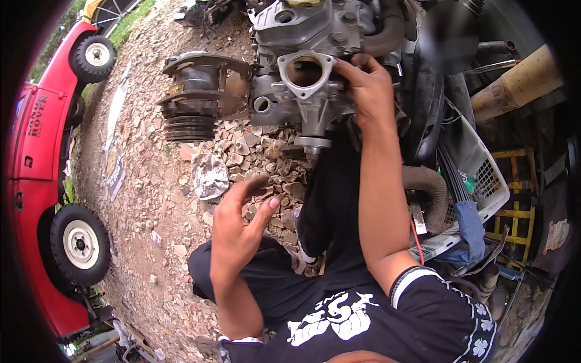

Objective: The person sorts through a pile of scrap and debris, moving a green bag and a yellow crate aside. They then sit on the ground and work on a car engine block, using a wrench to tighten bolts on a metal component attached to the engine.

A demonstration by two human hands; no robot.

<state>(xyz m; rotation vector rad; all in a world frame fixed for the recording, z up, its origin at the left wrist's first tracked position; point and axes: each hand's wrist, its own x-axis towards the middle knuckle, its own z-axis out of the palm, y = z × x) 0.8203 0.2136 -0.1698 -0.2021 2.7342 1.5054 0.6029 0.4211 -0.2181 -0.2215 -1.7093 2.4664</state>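
Note:
A grey metal engine [296, 30] stands in front of me at the top of the view. On its front is a triangular flange [304, 91] around a large round opening, with a shaft and a round metal hub [312, 142] below it. My right hand [370, 91] is at the flange's right corner, its thumb against the edge and the other fingers curled, partly hidden. Lower and to the left, my left hand [239, 227] hangs in the air with fingers bent and thumb apart, holding nothing. Left of the engine is an alternator-like part with a ribbed pulley [189, 129].
A crumpled whitish rag [209, 175] lies on the rubble ground [151, 199]. At the right are a white plastic crate [484, 175], a ribbed hose [431, 193], a blue cloth [468, 230] and a bamboo pole [517, 85]. A red vehicle [45, 151] stands at the far left.

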